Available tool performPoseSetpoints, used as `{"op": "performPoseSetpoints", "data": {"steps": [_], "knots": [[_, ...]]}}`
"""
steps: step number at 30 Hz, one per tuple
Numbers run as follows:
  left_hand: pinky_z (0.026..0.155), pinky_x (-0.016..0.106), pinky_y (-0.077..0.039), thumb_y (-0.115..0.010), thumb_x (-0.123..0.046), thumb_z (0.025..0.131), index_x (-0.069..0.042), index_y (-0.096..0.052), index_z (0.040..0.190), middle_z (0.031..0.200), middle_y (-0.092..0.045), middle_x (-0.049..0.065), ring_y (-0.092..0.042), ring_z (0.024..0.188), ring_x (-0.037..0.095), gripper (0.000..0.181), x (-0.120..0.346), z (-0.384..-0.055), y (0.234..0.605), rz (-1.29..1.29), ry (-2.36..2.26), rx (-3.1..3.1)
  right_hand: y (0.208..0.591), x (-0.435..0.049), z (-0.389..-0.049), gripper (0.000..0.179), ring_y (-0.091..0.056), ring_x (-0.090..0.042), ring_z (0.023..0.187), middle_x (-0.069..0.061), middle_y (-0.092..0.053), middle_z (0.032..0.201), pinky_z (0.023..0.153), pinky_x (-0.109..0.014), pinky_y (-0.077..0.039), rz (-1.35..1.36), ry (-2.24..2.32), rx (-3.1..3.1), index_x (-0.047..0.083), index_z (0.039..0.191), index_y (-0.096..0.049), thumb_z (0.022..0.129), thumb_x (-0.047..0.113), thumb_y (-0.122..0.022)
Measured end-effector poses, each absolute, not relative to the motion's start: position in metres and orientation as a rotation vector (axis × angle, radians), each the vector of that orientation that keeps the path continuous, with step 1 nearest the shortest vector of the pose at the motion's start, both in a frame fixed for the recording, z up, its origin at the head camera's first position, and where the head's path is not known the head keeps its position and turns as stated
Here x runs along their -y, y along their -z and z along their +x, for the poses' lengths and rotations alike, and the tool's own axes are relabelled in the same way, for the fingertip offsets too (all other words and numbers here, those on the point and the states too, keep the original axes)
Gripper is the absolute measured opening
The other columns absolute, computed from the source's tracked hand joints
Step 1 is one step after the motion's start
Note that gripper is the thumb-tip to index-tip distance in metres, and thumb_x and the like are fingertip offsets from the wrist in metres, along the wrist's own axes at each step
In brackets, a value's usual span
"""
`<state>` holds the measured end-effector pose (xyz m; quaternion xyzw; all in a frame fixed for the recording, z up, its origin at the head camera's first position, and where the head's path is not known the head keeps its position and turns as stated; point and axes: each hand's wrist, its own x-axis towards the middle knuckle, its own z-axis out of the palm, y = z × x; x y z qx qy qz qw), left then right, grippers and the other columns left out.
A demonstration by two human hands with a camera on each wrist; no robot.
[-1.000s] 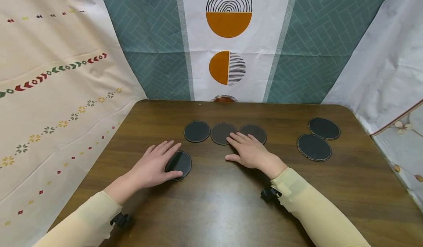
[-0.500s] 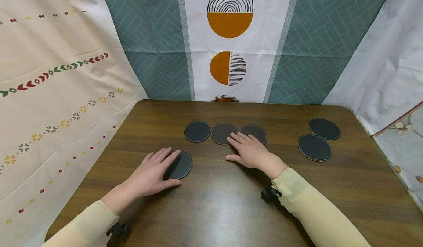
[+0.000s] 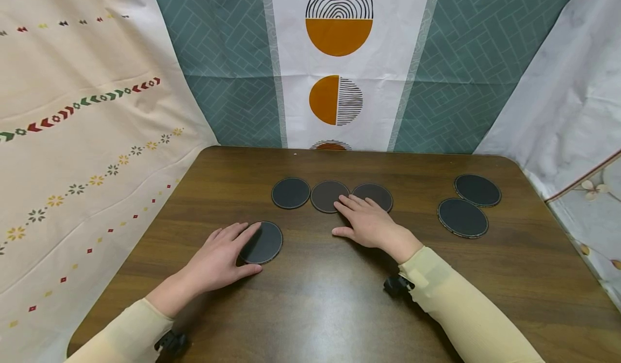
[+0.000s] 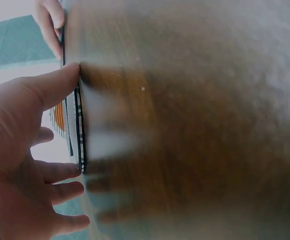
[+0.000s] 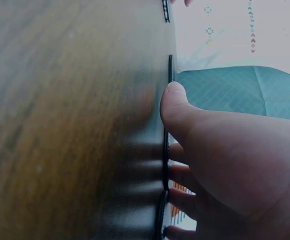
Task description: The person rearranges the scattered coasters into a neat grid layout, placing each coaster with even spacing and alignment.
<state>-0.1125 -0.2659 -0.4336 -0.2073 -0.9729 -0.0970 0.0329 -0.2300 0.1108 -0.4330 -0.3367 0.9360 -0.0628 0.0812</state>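
Several round black coasters with stitched rims lie on a brown wooden table. My left hand [image 3: 220, 258] is spread at the left side of the nearest coaster [image 3: 267, 242]. Its index finger overlaps that coaster's left part, and the thumb lies just off its near edge. In the left wrist view the coaster's rim [image 4: 79, 132] shows edge-on between thumb and fingers. My right hand [image 3: 366, 223] lies with extended fingers over the middle coaster [image 3: 329, 194] and the right coaster [image 3: 372, 193] of the back row. A left coaster [image 3: 290, 193] completes that row, untouched.
Two more coasters, a far one [image 3: 477, 190] and a near one [image 3: 462, 218], lie touching at the right of the table [image 3: 320, 298]. Patterned cloths hang behind and beside it, including a cream cloth [image 3: 97, 136] on the left and a teal-and-white cloth [image 3: 233, 82] at the back.
My left hand has drawn slightly back and left; its thumb has left the nearest coaster's top. A second rim visible under that coaster earlier no longer shows. My right hand stays put.
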Motion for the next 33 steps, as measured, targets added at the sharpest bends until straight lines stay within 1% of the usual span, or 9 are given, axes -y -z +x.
{"op": "performPoseSetpoints", "data": {"steps": [8, 14, 18, 24, 31, 33], "knots": [[0.115, 0.072, -0.041, -0.092, -0.048, 0.090, -0.012, -0.052, 0.165, 0.151, -0.061, 0.024, -0.058, 0.140, 0.047, 0.092, 0.264, -0.113, 0.436, -0.626, 0.306, 2.965, 0.436, -0.111, -0.230, 0.081, -0.027, -0.037, 0.166, -0.013, -0.030, 0.180, 0.132, -0.061, -0.022, -1.002, 0.186, -2.794, 0.010, 0.173, -0.038, 0.112, 0.060, -0.056], [0.113, 0.066, -0.045, -0.094, -0.047, 0.088, -0.009, -0.054, 0.163, 0.141, -0.067, 0.019, -0.063, 0.130, 0.042, 0.092, 0.260, -0.116, 0.436, -0.648, 0.289, 2.929, 0.438, -0.111, -0.231, 0.081, -0.027, -0.037, 0.166, -0.014, -0.030, 0.180, 0.132, -0.062, -0.022, -1.003, 0.185, -2.796, 0.010, 0.173, -0.038, 0.112, 0.060, -0.056], [0.113, 0.064, -0.046, -0.094, -0.048, 0.087, -0.008, -0.055, 0.162, 0.136, -0.068, 0.018, -0.064, 0.125, 0.041, 0.093, 0.255, -0.120, 0.436, -0.675, 0.272, 2.912, 0.438, -0.111, -0.231, 0.082, -0.025, -0.036, 0.167, -0.012, -0.028, 0.180, 0.133, -0.061, -0.020, -0.989, 0.180, -2.790, 0.011, 0.174, -0.036, 0.112, 0.061, -0.055], [0.113, 0.062, -0.046, -0.093, -0.049, 0.088, -0.009, -0.056, 0.161, 0.132, -0.069, 0.017, -0.065, 0.121, 0.040, 0.092, 0.241, -0.129, 0.437, -0.731, 0.283, 2.889, 0.438, -0.110, -0.231, 0.082, -0.025, -0.036, 0.167, -0.012, -0.028, 0.181, 0.132, -0.061, -0.020, -0.987, 0.175, -2.790, 0.011, 0.174, -0.036, 0.112, 0.061, -0.055], [0.118, 0.066, -0.042, -0.092, -0.051, 0.088, -0.011, -0.056, 0.161, 0.136, -0.069, 0.017, -0.064, 0.126, 0.041, 0.091, 0.228, -0.138, 0.437, -0.758, 0.287, 2.891, 0.436, -0.110, -0.230, 0.080, -0.026, -0.037, 0.166, -0.014, -0.030, 0.180, 0.132, -0.061, -0.021, -0.996, 0.184, -2.795, 0.009, 0.173, -0.037, 0.112, 0.059, -0.056], [0.118, 0.065, -0.042, -0.092, -0.051, 0.088, -0.011, -0.056, 0.161, 0.137, -0.068, 0.017, -0.064, 0.127, 0.041, 0.091, 0.225, -0.141, 0.436, -0.762, 0.288, 2.892, 0.436, -0.111, -0.230, 0.080, -0.027, -0.037, 0.166, -0.014, -0.030, 0.180, 0.132, -0.062, -0.021, -0.999, 0.189, -2.799, 0.009, 0.173, -0.038, 0.112, 0.058, -0.057]]}}
